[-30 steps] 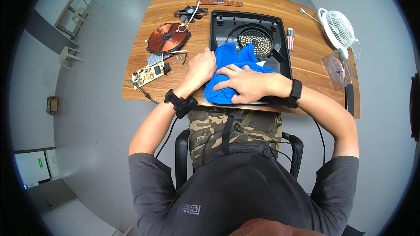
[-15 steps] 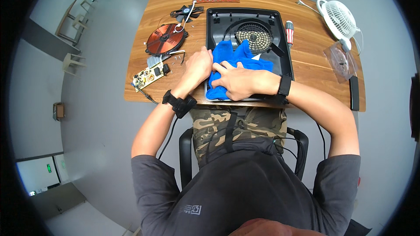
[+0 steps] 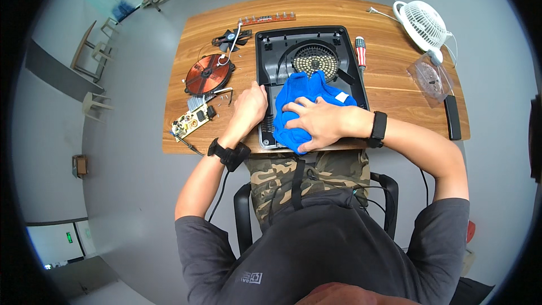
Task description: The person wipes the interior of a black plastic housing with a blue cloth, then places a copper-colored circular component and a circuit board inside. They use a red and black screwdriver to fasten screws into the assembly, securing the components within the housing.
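A shallow black plastic housing [image 3: 272,70] with a round vent grille [image 3: 317,63] lies open side up at the table's front edge. My left hand [image 3: 251,103] is closed at its left rim, the fingertips partly hidden. Inside the housing's near half, a crumpled blue cloth [image 3: 291,87] with a small white label is spread out. On top of that cloth presses my right hand [image 3: 317,121], its fingers bent into the fabric. Near the left rim some vent slots and the near left corner show beside the cloth.
Left of the housing lie a copper coil disc [image 3: 208,74], a circuit board [image 3: 193,121], a small black fan [image 3: 230,39], a narrow orange strip board [image 3: 265,19] and loose screws. To the right are a screwdriver [image 3: 361,53], a white fan [image 3: 424,25] and a clear bag [image 3: 430,82].
My right hand has slid the blue cloth rightward and nearer to me, uncovering the housing's near left corner. My left hand stays at the left rim. The whole view has shifted slightly.
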Motion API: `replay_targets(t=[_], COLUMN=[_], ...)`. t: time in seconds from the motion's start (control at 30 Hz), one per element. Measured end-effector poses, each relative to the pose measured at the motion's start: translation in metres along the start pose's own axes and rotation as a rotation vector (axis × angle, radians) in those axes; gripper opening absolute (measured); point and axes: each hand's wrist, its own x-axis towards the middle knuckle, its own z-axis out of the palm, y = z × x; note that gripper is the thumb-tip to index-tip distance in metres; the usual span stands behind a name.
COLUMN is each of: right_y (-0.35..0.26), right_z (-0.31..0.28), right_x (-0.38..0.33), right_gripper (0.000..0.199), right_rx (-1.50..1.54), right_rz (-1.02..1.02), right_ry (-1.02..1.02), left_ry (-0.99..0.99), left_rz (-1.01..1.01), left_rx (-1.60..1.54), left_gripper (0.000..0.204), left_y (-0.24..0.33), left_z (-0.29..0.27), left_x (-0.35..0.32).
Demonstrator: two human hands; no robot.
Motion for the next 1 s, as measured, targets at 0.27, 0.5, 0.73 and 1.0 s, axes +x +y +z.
replay_targets(t=[0.27, 0.5, 0.73, 1.0], right_y=[0.003, -0.007, -0.011, -0.004], right_z=[0.024, 0.024, 0.004, 0.018], right_x=[0.008, 0.008, -0.018, -0.035], right_gripper=[0.056, 0.052, 0.049, 0.074], right_rx=[-0.039, -0.176, -0.148, -0.22], right_rz=[-0.071, -0.121, -0.097, 0.036], right_ry=[0.13, 0.227, 0.475, 0.215], left_ry=[-0.006, -0.024, -0.004, 0.017], left_rz=[-0.035, -0.056, -0.015, 0.003], left_rx=[0.02, 0.035, -0.017, -0.073], left_gripper=[0.046, 0.044, 0.043, 0.042], left_y=[-0.002, 0.001, -0.006, -0.005], left_z=[0.002, 0.001, 0.003, 0.006], left_x=[-0.001, 0.0, 0.0, 0.0])
